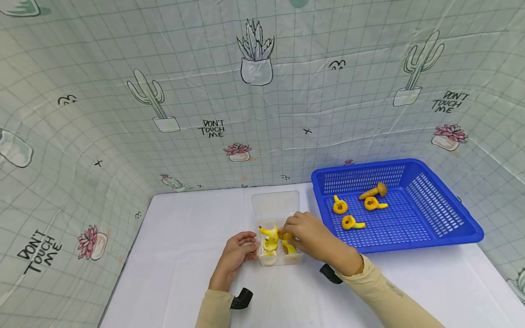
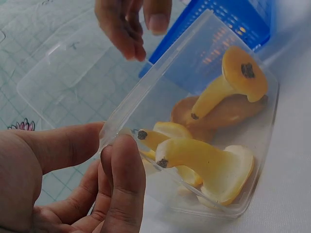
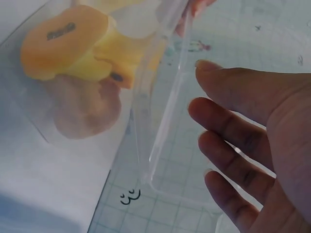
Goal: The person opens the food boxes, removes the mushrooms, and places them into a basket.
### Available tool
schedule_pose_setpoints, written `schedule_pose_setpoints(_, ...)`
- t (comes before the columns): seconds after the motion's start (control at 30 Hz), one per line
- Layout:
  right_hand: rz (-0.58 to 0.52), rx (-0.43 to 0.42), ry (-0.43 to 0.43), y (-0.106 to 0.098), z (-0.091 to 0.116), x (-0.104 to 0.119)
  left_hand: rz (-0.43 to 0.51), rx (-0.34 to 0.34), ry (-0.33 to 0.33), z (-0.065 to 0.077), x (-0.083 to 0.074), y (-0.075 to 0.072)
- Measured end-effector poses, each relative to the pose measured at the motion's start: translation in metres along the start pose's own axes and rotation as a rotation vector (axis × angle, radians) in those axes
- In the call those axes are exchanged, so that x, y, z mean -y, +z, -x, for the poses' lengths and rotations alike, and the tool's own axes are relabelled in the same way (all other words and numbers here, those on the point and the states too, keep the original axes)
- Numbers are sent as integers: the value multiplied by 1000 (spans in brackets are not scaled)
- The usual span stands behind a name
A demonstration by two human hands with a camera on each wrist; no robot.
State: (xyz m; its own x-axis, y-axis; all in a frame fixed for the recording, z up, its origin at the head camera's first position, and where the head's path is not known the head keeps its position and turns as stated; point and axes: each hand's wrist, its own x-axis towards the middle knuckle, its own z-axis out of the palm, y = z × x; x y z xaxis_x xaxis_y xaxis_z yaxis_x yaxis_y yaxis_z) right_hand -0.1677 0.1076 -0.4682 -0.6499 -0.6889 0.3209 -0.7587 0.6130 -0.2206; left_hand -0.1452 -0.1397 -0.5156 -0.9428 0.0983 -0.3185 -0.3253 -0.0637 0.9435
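Note:
A clear plastic box (image 1: 283,261) with its lid (image 1: 275,203) folded back stands on the white table. Inside lie several yellow mushrooms (image 2: 226,170) and a browner mushroom (image 2: 238,109), seen through the wall in the left wrist view. My left hand (image 1: 235,255) pinches the box's left rim between thumb and fingers. Over the right side of the box is my right hand (image 1: 307,234). Its fingers are loosely bent and apart from the thumb, with nothing between them in the right wrist view.
A blue plastic basket (image 1: 426,223) stands right of the box, close to my right forearm. Several mushrooms lie in it, among them a brown mushroom (image 1: 374,191) and a yellow mushroom (image 1: 348,222). Behind the table hangs a patterned cloth (image 1: 279,159).

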Motion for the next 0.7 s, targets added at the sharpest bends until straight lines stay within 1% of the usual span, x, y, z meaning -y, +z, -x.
schedule_pose_setpoints(0.17,29,67,-34,9,-7,2,5,1,-2,1,0,1)
schedule_pose_setpoints(0.4,74,156,-1,15,-12,2,6,9,1,2,-1,0)
schedule_pose_setpoints(0.7,168,188,14,25,-15,2,-3,9,4,1,-1,0)
